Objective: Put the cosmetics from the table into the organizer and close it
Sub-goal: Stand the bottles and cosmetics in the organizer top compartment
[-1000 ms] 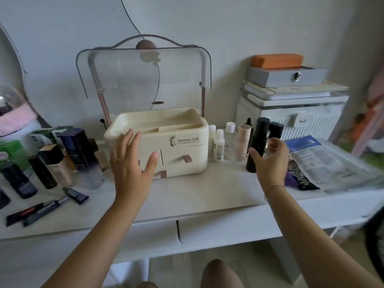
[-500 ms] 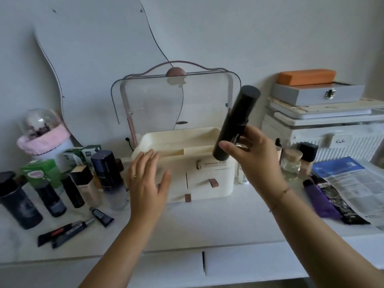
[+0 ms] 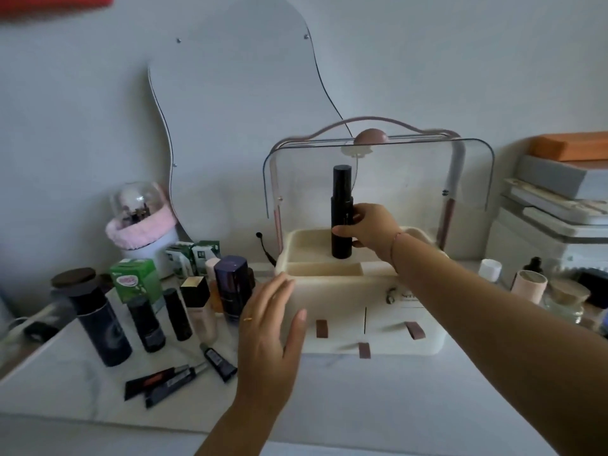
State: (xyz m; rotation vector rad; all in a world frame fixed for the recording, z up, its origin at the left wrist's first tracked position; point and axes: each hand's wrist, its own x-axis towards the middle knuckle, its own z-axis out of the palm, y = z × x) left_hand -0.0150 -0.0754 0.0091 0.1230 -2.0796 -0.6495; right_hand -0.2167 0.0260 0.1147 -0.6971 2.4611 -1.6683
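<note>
Right hand grips upright black bottle in organizer far tray; left hand, fingers straight, touches its left corner.

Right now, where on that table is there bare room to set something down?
The table front, before the organizer, is bare. The tray's narrow front compartment is empty, as is the space left of the black bottle. Crowded: bottles at left, jars at right.

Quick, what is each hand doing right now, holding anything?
Left hand: open, fingers straight, holding nothing, beside the organizer.
Right hand: grips the tall black bottle, upright in the organizer's top tray.
</note>
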